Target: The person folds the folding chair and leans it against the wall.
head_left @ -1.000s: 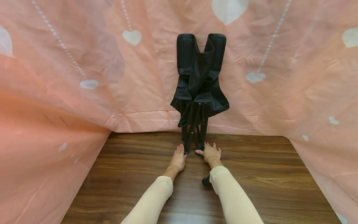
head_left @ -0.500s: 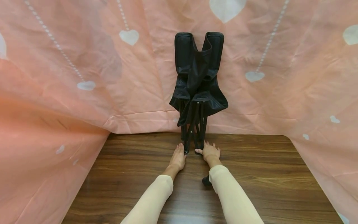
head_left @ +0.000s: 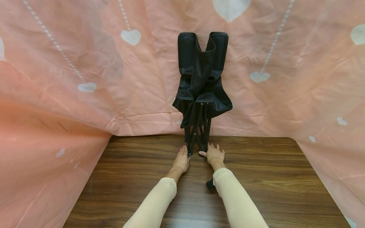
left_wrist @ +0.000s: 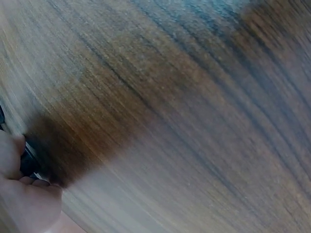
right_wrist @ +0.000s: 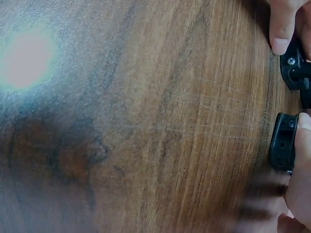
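Observation:
A folded black camping chair (head_left: pixel 203 72) stands upright in the head view, its fabric bunched above thin crossed legs. My left hand (head_left: pixel 181 160) is low at its left foot, fingers stretched along the outer side and thumb in front. At the right foot, my right hand (head_left: pixel 215 155) has its thumb across the front and its other fingers spread along the outside. Black plastic feet (right_wrist: pixel 283 141) with small screws show beside the thumbs in the right wrist view. In the left wrist view, a dark foot (left_wrist: pixel 29 162) is partly covered by a hand.
The chair stands on a dark wood-grain surface (head_left: pixel 256 177), close before a pink cloth (head_left: pixel 142 76) with white hearts. The same cloth hangs at both sides. A small black rounded thing (head_left: pixel 210 184) juts out beside the right sleeve.
The head view has shifted slightly, so the chair sits a little higher and further left in it. Both hands keep their places at the chair's feet.

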Demonstrator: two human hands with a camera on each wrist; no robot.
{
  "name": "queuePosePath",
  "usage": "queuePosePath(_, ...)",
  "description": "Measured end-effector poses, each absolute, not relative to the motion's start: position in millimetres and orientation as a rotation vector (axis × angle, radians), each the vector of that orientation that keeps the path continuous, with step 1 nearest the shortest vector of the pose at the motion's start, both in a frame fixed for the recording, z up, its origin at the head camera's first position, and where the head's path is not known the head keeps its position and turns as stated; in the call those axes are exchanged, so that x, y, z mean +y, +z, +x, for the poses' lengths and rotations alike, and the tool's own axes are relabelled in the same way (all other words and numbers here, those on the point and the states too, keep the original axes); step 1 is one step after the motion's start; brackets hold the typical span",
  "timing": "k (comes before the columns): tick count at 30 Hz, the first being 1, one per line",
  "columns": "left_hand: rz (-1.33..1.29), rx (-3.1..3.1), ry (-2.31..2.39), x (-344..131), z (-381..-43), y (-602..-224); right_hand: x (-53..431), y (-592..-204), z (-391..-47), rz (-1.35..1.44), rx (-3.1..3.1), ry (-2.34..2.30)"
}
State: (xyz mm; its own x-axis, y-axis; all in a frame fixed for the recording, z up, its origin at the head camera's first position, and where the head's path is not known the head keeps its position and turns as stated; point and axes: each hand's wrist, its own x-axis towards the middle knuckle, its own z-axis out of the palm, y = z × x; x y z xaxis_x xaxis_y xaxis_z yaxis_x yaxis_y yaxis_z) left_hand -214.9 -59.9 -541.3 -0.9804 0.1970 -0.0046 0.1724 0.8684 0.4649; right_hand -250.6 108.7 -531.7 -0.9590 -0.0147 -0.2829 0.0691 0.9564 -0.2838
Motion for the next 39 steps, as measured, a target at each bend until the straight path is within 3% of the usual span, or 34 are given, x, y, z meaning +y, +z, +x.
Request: queuePosePath(39,0.286,2.908,0.645,-62.7,-206.4,-537.0,116.3,-534.0,-233.0,-0.103,2.822,-0.368)
